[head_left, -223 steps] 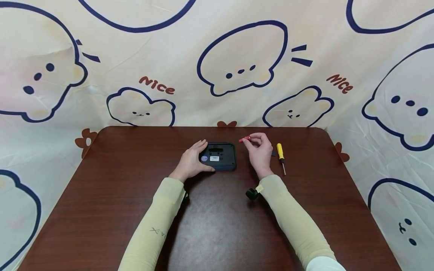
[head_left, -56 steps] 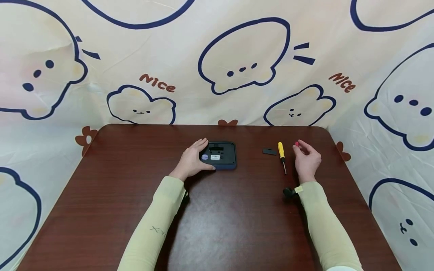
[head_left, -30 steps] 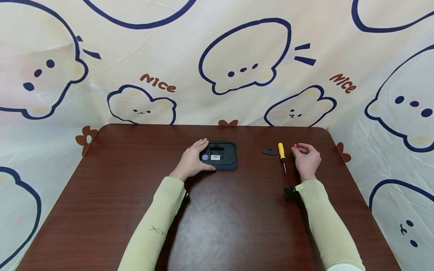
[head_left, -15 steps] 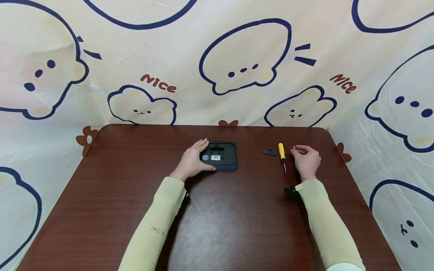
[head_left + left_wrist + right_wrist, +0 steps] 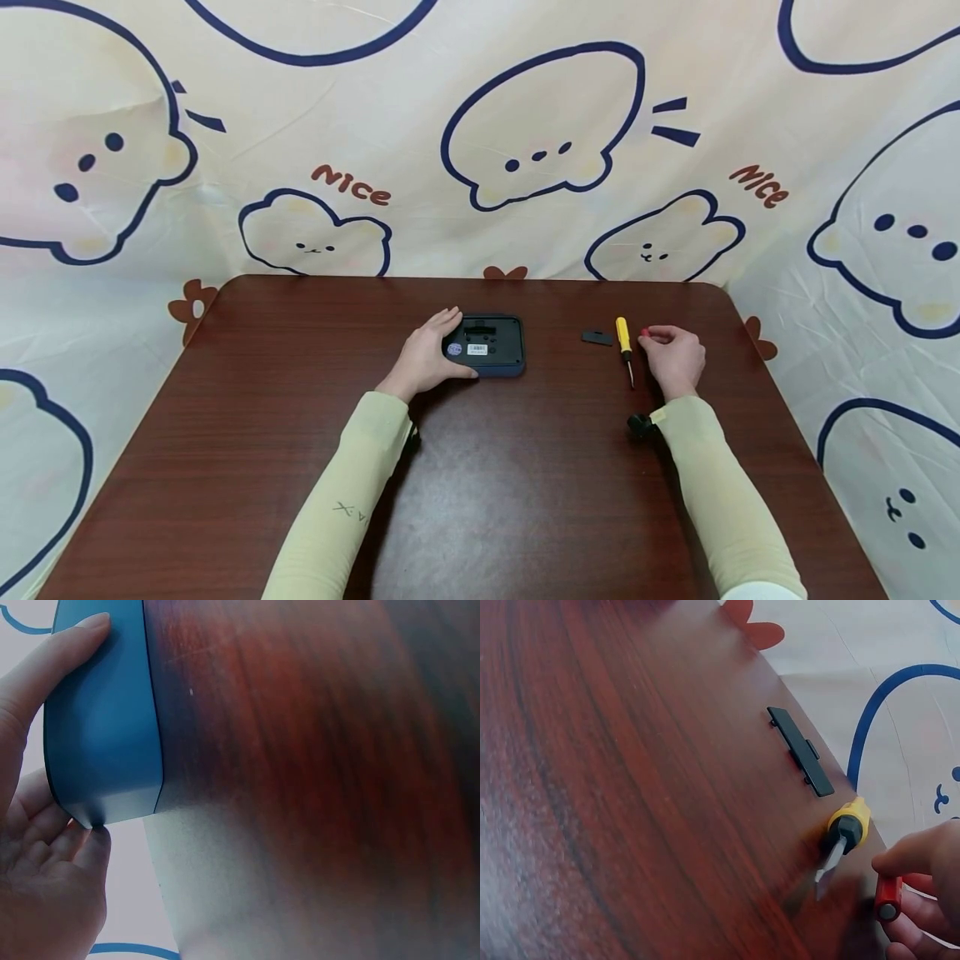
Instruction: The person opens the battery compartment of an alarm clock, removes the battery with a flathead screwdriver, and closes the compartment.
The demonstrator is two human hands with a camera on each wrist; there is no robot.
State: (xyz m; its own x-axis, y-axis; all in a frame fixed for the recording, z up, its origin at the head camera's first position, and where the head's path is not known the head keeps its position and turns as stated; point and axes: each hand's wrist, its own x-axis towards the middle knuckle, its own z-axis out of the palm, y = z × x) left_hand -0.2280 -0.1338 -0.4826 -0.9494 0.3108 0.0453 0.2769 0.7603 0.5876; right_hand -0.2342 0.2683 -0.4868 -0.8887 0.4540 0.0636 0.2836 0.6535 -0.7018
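Note:
My left hand [image 5: 423, 354] grips the left end of a dark blue, box-shaped electronic device [image 5: 495, 346], thumb along its near side and fingers at the far one. The device lies with its black labelled face up and a battery slot exposed. In the left wrist view its blue side [image 5: 112, 727] shows under the thumb. My right hand [image 5: 677, 358] pinches a red battery [image 5: 888, 898] between thumb and fingers, low over the table just right of a yellow-handled screwdriver [image 5: 624, 337]. Left of the screwdriver lies a black battery cover [image 5: 597, 337].
Everything lies toward the far side of a dark brown wooden table [image 5: 480, 483]. A cream curtain [image 5: 405, 125] with cartoon bears hangs behind and beside it. The screwdriver's metal tip [image 5: 826, 874] points toward the person.
My right hand has carried the red battery from beside the device to right of the screwdriver, uncovering the battery cover. Lately it sinks slightly nearer and leftward. The left hand stays put.

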